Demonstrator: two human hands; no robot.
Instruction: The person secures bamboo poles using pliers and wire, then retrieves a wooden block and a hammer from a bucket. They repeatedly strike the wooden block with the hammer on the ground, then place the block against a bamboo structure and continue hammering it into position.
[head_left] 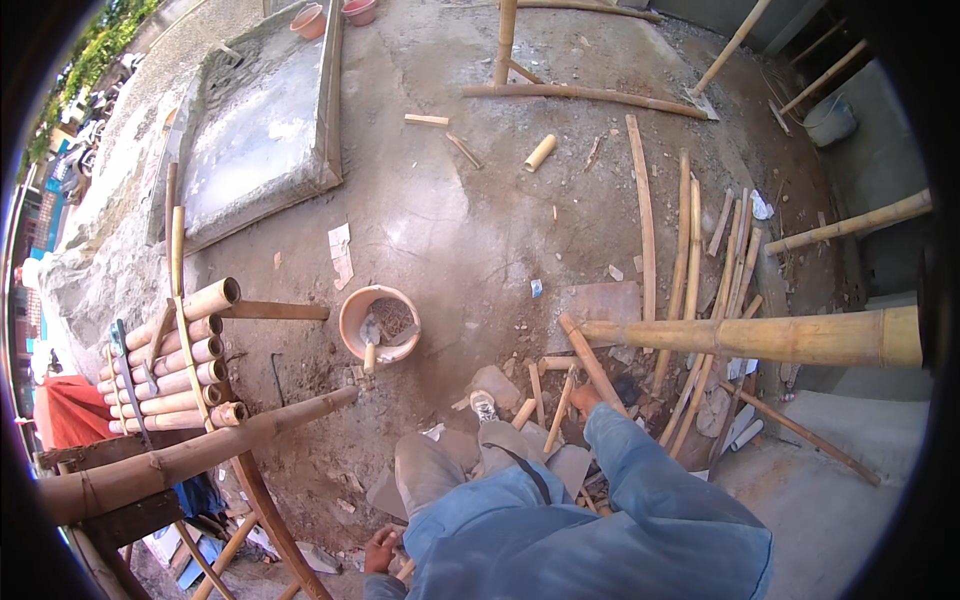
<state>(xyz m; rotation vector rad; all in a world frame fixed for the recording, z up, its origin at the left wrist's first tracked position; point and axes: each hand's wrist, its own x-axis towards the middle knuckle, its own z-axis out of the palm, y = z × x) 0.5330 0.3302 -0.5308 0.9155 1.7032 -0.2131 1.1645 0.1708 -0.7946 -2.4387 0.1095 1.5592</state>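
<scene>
At the lower middle, my right hand [583, 398] is closed against the side of a tilted brown strip of wood [596, 366], whose upper end overlaps a thick bamboo pole [750, 335]. The sleeve hides part of my grip. My left hand [381, 549] hangs low beside my leg, fingers loosely bent, with nothing visible in it. Short bamboo and wood pieces [558, 410] lie around my right hand. Ahead and left of my feet sits a round bucket [350, 318] with dark material and a light-handled tool inside.
Cut bamboo lengths [170, 385] are stacked at left beside a horizontal pole [200, 455]. A shallow concrete-edged trough [255, 150] lies beyond. Long bamboo strips [690, 250] spread over the ground at right. Bamboo props [735, 45] rise at the far right.
</scene>
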